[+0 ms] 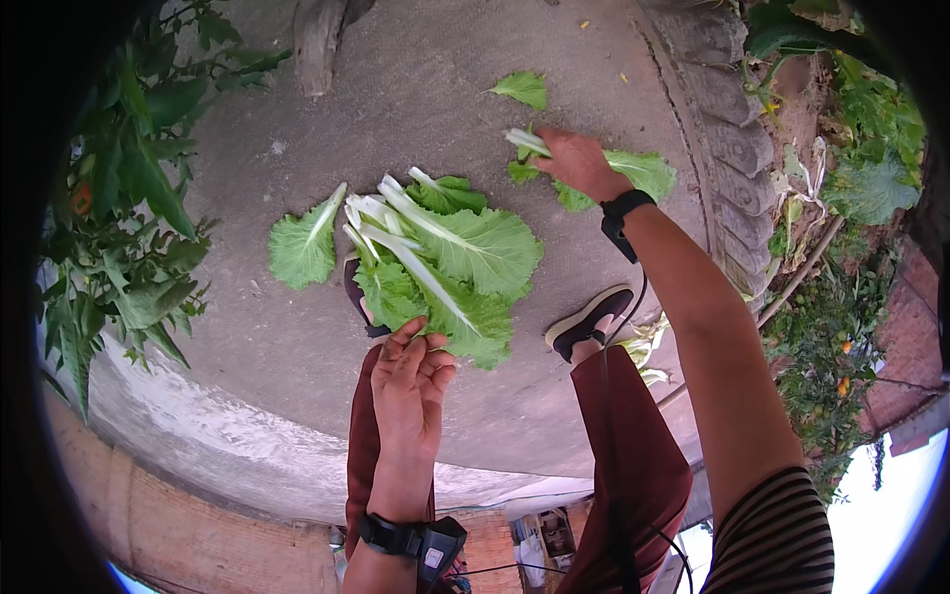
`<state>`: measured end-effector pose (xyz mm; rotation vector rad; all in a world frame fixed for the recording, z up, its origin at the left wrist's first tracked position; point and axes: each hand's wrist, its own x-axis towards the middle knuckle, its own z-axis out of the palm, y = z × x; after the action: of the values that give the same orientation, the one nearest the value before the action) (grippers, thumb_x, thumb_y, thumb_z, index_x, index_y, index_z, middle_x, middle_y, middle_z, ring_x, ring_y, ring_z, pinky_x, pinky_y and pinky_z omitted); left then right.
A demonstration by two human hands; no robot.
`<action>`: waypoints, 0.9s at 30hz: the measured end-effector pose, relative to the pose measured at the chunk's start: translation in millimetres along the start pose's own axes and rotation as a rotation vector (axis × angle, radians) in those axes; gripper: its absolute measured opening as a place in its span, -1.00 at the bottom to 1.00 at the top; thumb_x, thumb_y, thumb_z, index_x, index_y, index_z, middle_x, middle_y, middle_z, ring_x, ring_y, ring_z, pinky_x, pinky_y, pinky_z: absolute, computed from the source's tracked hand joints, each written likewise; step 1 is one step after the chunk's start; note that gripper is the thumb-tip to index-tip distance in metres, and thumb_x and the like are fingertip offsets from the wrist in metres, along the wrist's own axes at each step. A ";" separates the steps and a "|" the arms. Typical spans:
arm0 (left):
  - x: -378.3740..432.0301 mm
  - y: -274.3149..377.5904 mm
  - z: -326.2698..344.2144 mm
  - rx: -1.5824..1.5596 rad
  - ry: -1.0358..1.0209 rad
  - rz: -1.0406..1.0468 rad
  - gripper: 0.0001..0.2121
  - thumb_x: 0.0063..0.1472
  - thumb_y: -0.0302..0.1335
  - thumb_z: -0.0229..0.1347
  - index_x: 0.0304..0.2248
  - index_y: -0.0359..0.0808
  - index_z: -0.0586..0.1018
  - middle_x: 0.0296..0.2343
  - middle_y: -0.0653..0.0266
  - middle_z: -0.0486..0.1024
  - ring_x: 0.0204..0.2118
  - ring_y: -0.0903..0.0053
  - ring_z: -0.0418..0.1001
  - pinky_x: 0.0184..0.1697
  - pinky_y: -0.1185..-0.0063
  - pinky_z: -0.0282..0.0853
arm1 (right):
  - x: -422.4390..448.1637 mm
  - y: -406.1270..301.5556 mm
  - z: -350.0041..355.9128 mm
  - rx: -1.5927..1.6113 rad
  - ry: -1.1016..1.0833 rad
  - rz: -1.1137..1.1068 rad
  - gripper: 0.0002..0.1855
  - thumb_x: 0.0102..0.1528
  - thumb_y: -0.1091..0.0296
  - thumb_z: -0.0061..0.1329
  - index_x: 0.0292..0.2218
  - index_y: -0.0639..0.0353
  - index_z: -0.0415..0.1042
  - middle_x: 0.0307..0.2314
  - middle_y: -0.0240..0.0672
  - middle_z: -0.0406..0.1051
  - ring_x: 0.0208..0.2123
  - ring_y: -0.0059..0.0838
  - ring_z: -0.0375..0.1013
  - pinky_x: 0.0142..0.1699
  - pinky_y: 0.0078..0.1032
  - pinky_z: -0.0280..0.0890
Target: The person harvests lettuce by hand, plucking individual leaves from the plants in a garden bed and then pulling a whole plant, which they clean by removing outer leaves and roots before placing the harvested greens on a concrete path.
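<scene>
My right hand [582,163], wearing a black wrist strap, is closed around the pale stem of a leafy green cabbage leaf [644,174], low over the concrete. The stem's cut end pokes out past the fingers. My left hand [412,371] is palm up with curled fingers at the lower edge of a pile of broad green leaves [482,252] with thick white ribs. Whether those fingertips pinch a leaf edge cannot be made out. One single leaf [306,241] lies left of the pile, and a small torn piece [523,89] lies beyond my right hand.
Tomato-like plants [133,148] lean in from the left. A scalloped concrete border [731,148] edges a planted bed [868,171] on the right. A weathered log end [315,48] rests ahead. My shoes [590,319] flank the pile; a black cable [634,308] hangs from the right wrist.
</scene>
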<state>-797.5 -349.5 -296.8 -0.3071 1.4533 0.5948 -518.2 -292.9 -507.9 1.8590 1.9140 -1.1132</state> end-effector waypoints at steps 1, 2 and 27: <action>-1.2 0.9 -0.8 0.004 0.012 -0.001 -0.83 0.14 -0.56 -0.13 -0.24 -0.34 0.33 -0.48 0.25 0.44 -0.55 0.65 0.40 -0.49 0.72 0.33 | -2.2 -10.2 12.4 0.010 -0.007 -0.003 -0.70 -0.08 0.25 -0.09 -0.28 0.10 0.23 -0.37 -0.23 0.32 -0.40 -0.13 0.39 -0.30 -0.26 0.28; -2.0 1.8 -1.6 0.003 0.003 -0.004 -0.83 0.14 -0.56 -0.13 -0.24 -0.34 0.34 -0.48 0.25 0.44 -0.55 0.66 0.40 -0.49 0.72 0.33 | -4.6 -20.4 24.1 -0.062 -0.001 -0.001 -0.71 -0.10 0.27 -0.09 -0.29 0.09 0.25 -0.39 -0.24 0.32 -0.40 -0.15 0.39 -0.31 -0.28 0.29; -4.2 2.0 -12.1 -0.043 0.100 0.051 -0.83 0.15 -0.55 -0.16 -0.23 -0.33 0.31 -0.47 0.26 0.43 -0.55 0.67 0.40 -0.49 0.73 0.33 | -1.8 -155.4 -9.2 0.515 -0.209 -0.013 -0.52 -0.23 0.25 -0.02 -0.27 0.34 0.23 -0.46 0.03 0.36 -0.40 -0.10 0.40 -0.31 -0.36 0.28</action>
<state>-808.7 -355.2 -293.7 -0.3385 1.5499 0.6611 -660.0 -271.7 -447.3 1.8628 1.6279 -1.8603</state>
